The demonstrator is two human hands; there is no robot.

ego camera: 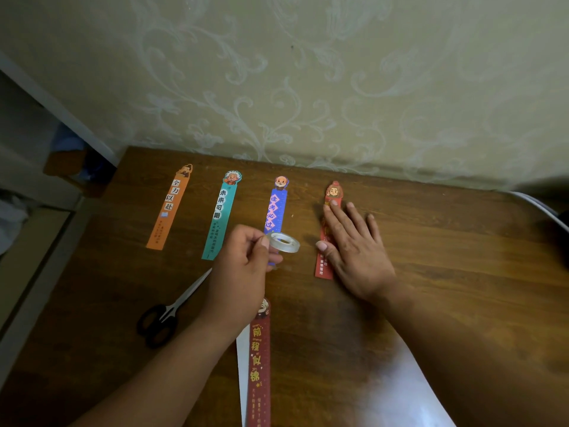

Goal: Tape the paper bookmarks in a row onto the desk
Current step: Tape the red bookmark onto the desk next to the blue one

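Observation:
Several paper bookmarks lie in a row on the wooden desk: an orange bookmark, a teal bookmark, a blue bookmark and a red bookmark. My right hand presses flat on the red one with straight fingers. My left hand pinches a clear tape roll just above the lower end of the blue bookmark. A dark red bookmark lies loose near the front edge.
Black-handled scissors lie left of my left wrist. A white sheet sits under my right forearm at the front. The patterned wall stands behind the desk; the desk's left edge drops off to the floor.

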